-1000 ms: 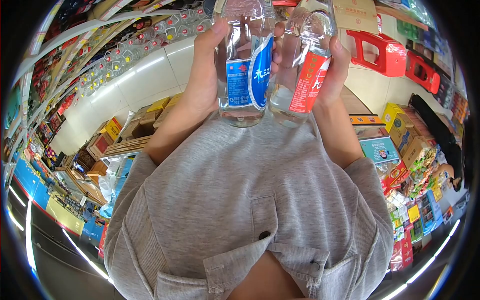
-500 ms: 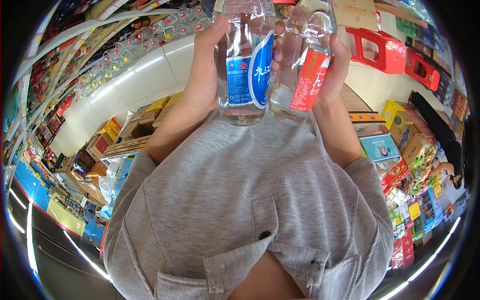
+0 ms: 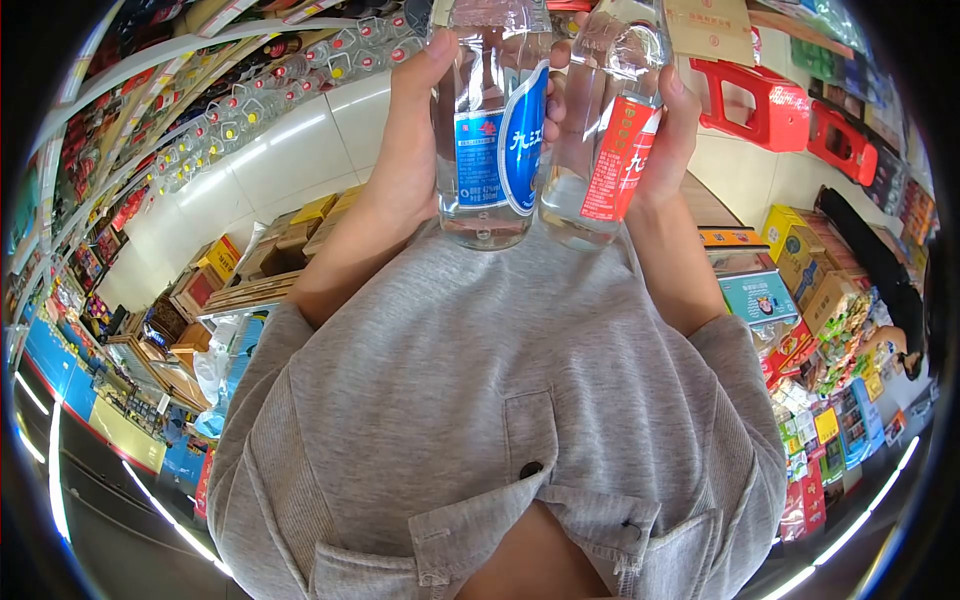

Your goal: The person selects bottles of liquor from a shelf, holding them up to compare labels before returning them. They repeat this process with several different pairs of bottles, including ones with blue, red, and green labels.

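Two clear glass bottles are held side by side at the top centre, in front of the grey shirt. Around the bottle with the blue label (image 3: 490,150) is my left hand (image 3: 415,125), its thumb on the near side and fingertips showing at the right edge. My right hand (image 3: 668,140) grips the bottle with the red label (image 3: 618,160), thumb along its right side. Both bottles lean slightly, with their bases toward me and their tops cut off by the frame edge. The bases are close together.
Large clear jugs (image 3: 230,115) line the floor at upper left. Red plastic stools (image 3: 745,105) stand at upper right, near a cardboard box (image 3: 708,28). Cartons and packaged goods (image 3: 800,260) fill the right side. A person in black (image 3: 875,250) is at the far right. Wooden crates (image 3: 195,290) are at left.
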Available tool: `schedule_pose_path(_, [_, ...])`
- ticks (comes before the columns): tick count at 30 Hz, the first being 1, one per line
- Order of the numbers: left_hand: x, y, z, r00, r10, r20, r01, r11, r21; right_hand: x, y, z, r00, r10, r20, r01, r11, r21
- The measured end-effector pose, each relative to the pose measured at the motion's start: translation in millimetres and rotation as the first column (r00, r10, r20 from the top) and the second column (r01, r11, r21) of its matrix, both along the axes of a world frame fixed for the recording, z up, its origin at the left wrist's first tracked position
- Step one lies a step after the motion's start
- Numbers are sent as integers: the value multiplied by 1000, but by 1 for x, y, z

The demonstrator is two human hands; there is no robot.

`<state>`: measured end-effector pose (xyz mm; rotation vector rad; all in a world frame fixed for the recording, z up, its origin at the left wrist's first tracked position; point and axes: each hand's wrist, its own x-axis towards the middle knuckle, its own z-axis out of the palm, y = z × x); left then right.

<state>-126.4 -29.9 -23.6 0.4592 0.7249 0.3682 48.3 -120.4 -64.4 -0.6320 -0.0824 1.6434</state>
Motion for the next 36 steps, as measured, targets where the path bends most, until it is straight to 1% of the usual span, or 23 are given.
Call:
schedule_pose_path(1, [0,0,-1,1000,-1,3,1,1000,8,-2,-1,0,998,-37,-41,36,999,-26])
schedule_pose_path(3, [1,-1,-1,1000,-1,-1,1,1000,13,-2,-1,0,995,-71,-68,67,996,-52])
schedule_pose_path(5, [1,-1,2,1000,1,-12,-1,1000,8,-3,-1,0,997,-65,-46,62,997,-50])
schedule_pose_path(8, [4,-2,6,995,-16,-95,22,998,53,-3,-2,0,998,-59,-32,58,997,-50])
schedule_pose_path(11, [2,-2,6,995,-22,-97,28,998,58,-3,-5,0,998,-53,-22,51,996,-74])
schedule_pose_path(14, [0,-3,9,1000,-4,-22,5,999,49,-4,-7,-3,999,-48,-3,48,997,-63])
schedule_pose_path(17, [-1,-4,12,991,-30,-131,46,991,123,-7,-6,-1,1000,-22,-9,21,999,-26])
schedule_pose_path(20, [1,-7,10,998,7,-55,-4,998,58,-9,-7,1,994,-110,-16,109,991,-80])
schedule_pose_path(23, [2,-8,10,998,-1,-68,4,999,44,-8,-10,0,995,-103,-2,102,990,-92])
schedule_pose_path(26, [1,-8,10,998,-7,-68,9,999,38,-5,-12,-3,999,-37,-19,37,998,-41])
schedule_pose_path(29, [2,-10,8,995,-5,-102,9,999,46,-6,-15,-2,995,-60,-79,54,996,-76])
schedule_pose_path(32, [2,-9,8,997,-18,-69,20,999,30,-10,-11,8,997,-40,65,51,984,-173])
schedule_pose_path(35, [0,-6,10,993,-38,-112,46,997,68,-14,-8,15,999,-9,33,14,987,-158])
schedule_pose_path(36, [0,-5,12,992,-33,-120,41,997,61,-14,-8,13,999,-19,41,26,985,-170])
